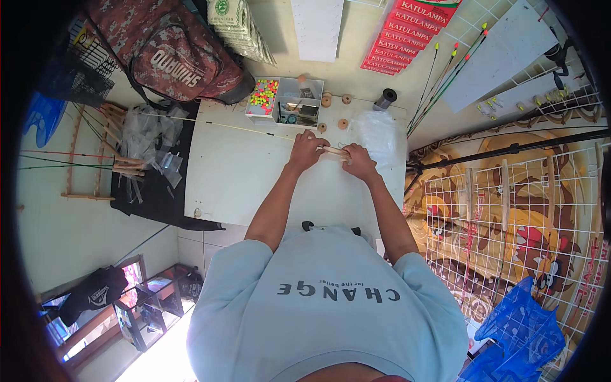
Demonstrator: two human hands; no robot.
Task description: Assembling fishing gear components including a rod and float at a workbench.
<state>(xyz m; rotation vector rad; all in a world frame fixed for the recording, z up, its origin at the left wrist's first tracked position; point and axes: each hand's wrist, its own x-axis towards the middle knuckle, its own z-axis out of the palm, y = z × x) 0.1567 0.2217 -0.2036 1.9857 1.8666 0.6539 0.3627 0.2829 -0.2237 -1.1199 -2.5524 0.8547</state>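
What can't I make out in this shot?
All in the head view:
- Ends of the wooden piece: covered by the fingers of the left grip and right grip.
- Left tip of the yellow rod: too thin to trace over the clear bags.
- Small items in the white box: too small to identify.
- Blue mesh, lower right: cut off by the bottom edge.

Brightly lit fisheye view; white glare (162, 350) burns out detail at seven o'clock; straight lines bend outward, corners fading to black.
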